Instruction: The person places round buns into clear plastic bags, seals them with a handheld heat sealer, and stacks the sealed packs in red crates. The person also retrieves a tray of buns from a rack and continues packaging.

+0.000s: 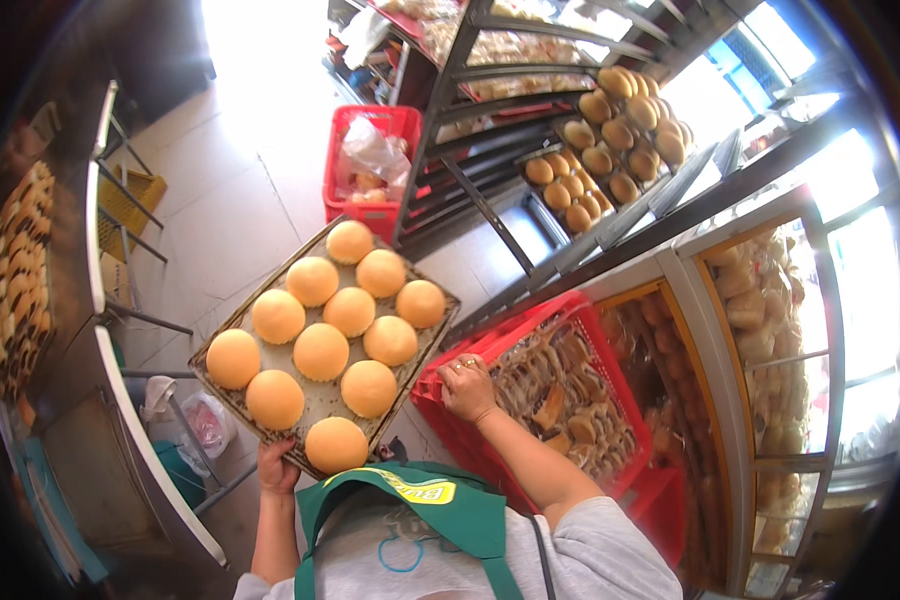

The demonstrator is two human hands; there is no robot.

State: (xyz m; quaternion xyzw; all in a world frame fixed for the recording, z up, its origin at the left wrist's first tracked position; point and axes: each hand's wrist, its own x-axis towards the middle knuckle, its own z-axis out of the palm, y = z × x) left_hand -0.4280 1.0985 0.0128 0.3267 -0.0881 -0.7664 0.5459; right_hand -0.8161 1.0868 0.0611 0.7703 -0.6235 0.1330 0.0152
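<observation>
While gripped at its near edge by the left hand (276, 466), the perforated metal tray (315, 402) carries eleven round golden buns (321, 351) over pale tiled floor (235, 215). Right hand (466, 388) clasps the red crate (530, 340) rim, right of it. Bread racks (610, 130) stand far right.

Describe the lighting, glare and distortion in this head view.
Head view: daylight blows out the floor at top centre and the windows at right; the buns on the tray are evenly lit and sharp; the fisheye bends the rack and the display case, with dark corners at the rim.
</observation>
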